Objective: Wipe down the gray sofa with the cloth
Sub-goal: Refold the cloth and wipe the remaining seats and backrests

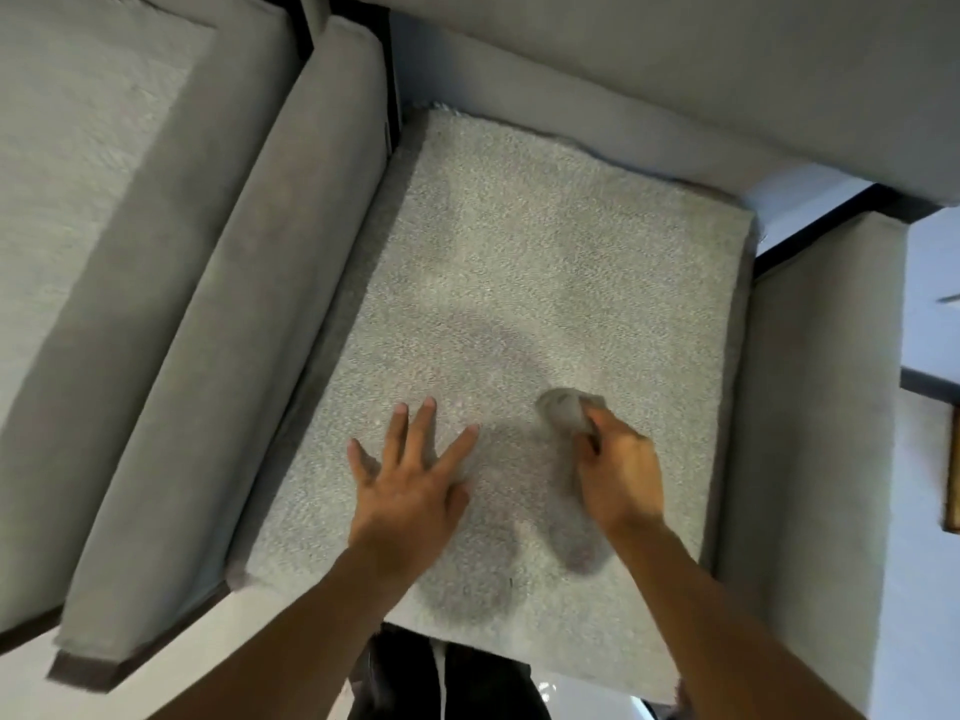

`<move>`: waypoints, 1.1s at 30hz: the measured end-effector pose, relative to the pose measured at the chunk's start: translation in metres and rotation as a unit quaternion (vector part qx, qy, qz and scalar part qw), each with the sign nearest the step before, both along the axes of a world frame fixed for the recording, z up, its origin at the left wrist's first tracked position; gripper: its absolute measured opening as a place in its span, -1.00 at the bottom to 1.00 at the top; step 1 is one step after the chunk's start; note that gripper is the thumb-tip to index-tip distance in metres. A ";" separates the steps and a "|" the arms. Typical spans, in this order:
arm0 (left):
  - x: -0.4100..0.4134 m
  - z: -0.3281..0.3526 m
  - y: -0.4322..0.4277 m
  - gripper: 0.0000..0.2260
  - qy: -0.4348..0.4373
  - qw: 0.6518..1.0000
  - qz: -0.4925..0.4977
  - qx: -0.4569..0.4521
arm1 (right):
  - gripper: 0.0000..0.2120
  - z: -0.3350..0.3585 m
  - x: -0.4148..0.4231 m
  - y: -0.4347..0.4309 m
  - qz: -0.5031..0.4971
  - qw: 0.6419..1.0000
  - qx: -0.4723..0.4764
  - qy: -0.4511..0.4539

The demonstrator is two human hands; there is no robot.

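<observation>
The gray sofa's seat cushion [519,262] fills the middle of the view, covered in nubby light gray fabric. My right hand [618,475] grips a small bunched gray cloth [566,410] and holds it against the cushion, right of center near the front. My left hand [410,480] lies flat on the cushion with fingers spread, beside the right hand and a little to its left. Darker patches show on the fabric under and in front of both hands; I cannot tell if they are shadow or damp.
Smooth gray armrests flank the cushion on the left [249,324] and right [810,418], with the backrest [649,80] beyond. A second gray seat [78,163] adjoins at far left. My dark trousers [441,678] show below the cushion's front edge.
</observation>
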State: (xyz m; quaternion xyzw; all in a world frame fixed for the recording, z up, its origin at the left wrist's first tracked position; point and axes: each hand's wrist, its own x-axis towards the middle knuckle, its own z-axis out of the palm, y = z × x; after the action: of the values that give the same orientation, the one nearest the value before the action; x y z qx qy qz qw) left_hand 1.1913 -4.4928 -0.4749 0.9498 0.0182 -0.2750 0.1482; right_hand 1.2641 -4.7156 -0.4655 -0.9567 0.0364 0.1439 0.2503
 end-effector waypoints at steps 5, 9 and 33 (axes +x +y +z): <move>-0.013 -0.012 0.012 -0.47 -0.041 0.999 -0.006 0.002 | -0.82 -0.017 -0.097 0.014 0.124 0.989 0.066 0.051; -0.017 -0.008 0.023 -0.52 -0.041 0.999 -0.012 -0.013 | -0.79 -0.017 -0.164 0.005 0.269 0.961 0.043 0.042; -0.082 -0.022 0.065 -0.43 -0.086 0.987 0.135 -0.013 | -0.85 -0.023 -0.027 0.130 0.015 0.995 0.066 -0.074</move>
State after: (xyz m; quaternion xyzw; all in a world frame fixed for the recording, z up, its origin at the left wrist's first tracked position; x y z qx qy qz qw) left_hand 1.1095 -4.4283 -0.4967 0.9567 0.1297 -0.1698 0.1976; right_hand 1.2369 -4.5861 -0.4889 -0.9466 -0.0058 0.0785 0.3128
